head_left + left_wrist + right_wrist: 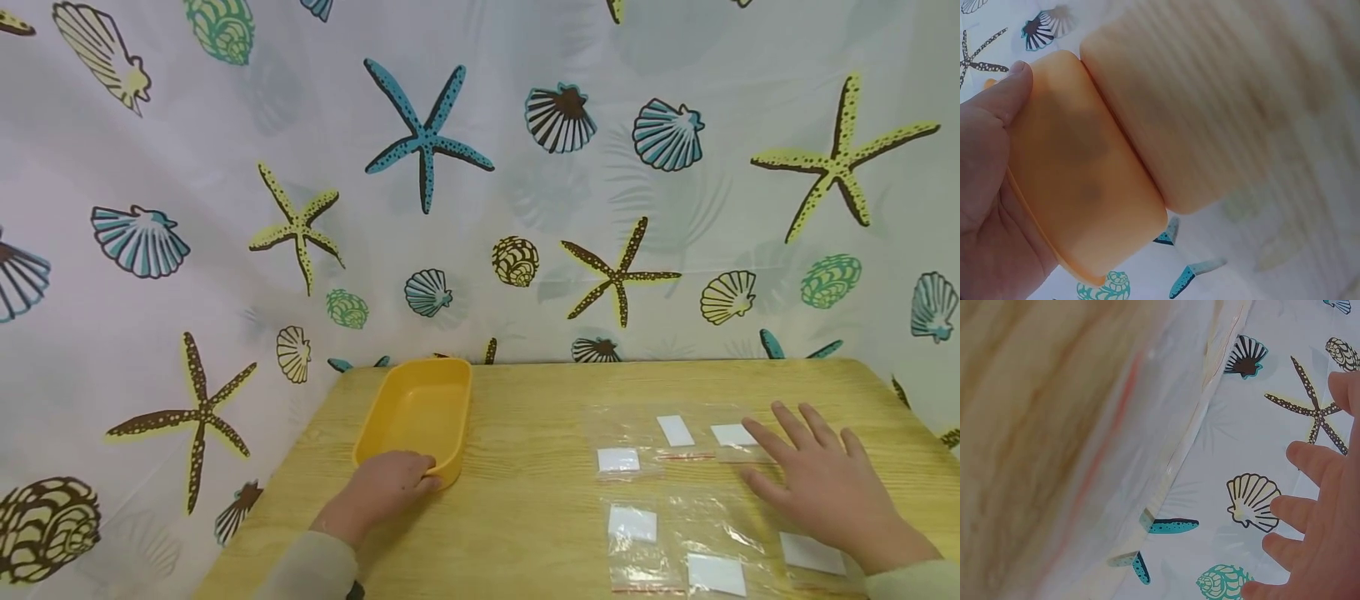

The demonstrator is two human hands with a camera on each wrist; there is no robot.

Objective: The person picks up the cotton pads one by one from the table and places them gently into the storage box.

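A yellow plastic tub [423, 421] with nothing inside stands at the table's left. My left hand [390, 487] grips its near end at the rim; in the left wrist view the thumb lies against the outer wall of the tub [1085, 156]. Over the right side of the table, my right hand [828, 487] is spread with fingers extended, holding nothing. It overlaps several flat clear zip bags in the head view. A white piece [632, 523] shows in one near bag, and another white piece [735, 435] lies just beside the index fingertip.
The zip bags lie in two rough rows on the wood-grain table [525, 483], some with red seal strips [686, 456]. A curtain [480, 208] printed with shells and starfish hangs directly behind the table and along its sides.
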